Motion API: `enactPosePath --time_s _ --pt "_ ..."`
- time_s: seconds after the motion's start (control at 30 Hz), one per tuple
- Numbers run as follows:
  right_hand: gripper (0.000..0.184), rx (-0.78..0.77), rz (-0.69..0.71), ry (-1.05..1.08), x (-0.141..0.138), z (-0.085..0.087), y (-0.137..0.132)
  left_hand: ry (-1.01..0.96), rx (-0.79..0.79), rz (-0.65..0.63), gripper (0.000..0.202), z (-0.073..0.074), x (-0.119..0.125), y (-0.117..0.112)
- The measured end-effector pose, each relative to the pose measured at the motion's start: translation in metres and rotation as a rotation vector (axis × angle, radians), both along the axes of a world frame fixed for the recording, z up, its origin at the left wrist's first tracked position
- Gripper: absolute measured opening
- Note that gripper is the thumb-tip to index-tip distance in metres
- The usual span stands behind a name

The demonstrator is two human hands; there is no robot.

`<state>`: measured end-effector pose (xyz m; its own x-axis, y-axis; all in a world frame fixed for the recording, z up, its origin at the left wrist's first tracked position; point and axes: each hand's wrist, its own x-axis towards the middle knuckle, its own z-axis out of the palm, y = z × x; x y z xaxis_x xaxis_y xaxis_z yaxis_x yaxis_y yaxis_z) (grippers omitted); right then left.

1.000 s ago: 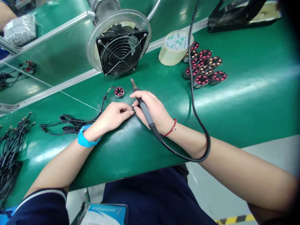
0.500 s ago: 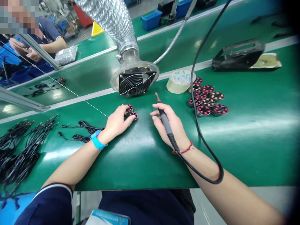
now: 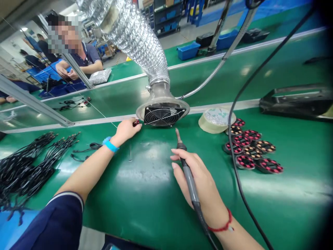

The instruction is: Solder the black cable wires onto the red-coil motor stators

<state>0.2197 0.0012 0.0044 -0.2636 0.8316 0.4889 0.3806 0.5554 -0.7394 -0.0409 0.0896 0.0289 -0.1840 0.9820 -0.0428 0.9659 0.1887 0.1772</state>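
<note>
My left hand point(image 3: 127, 131) is closed at the back of the bench, left of the fume fan. Between its thumb and fingers shows a small round part point(image 3: 135, 122) with red and black segments, mostly covered by the hand. Coiled black cables point(image 3: 91, 147) lie beside my left wrist, partly hidden by the forearm. My right hand point(image 3: 201, 177) grips a soldering iron point(image 3: 189, 178) with a grey handle, pen-like. Its tip points up and away, toward the front of the fan, touching nothing.
A fume fan point(image 3: 163, 116) hangs on a silver duct point(image 3: 145, 41). Right of it are a tape roll point(image 3: 214, 121), several round parts point(image 3: 251, 152) and a black holder point(image 3: 293, 100). Cable bundles point(image 3: 28, 166) lie left. The iron's cord point(image 3: 235, 166) loops at right. A co-worker point(image 3: 85, 57) sits opposite.
The view has tilted up. My left hand has carried the round parts back toward the bench's rear edge; only one shows clearly now. My right hand still grips the soldering iron.
</note>
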Motion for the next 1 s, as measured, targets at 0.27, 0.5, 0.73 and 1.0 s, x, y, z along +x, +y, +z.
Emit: enactPosePath --time_s 0.27,0.5,0.73,1.0 --pt "0.031 0.116 -0.046 -0.094 0.007 -0.012 0.018 -0.058 0.161 0.094 0.044 0.004 -0.005 0.112" --pt "0.025 0.139 -0.121 -0.217 0.015 -0.036 0.033 -0.002 0.078 -0.069 0.048 0.009 0.017 0.127" --pt "0.026 0.158 -0.058 -0.218 0.015 -0.037 0.032 0.190 -0.241 0.211 0.071 0.054 -0.097 0.067" --pt "0.028 0.172 -0.080 -0.222 0.013 -0.050 0.032 0.188 -0.396 -0.075 0.059 0.030 -0.078 -0.021"
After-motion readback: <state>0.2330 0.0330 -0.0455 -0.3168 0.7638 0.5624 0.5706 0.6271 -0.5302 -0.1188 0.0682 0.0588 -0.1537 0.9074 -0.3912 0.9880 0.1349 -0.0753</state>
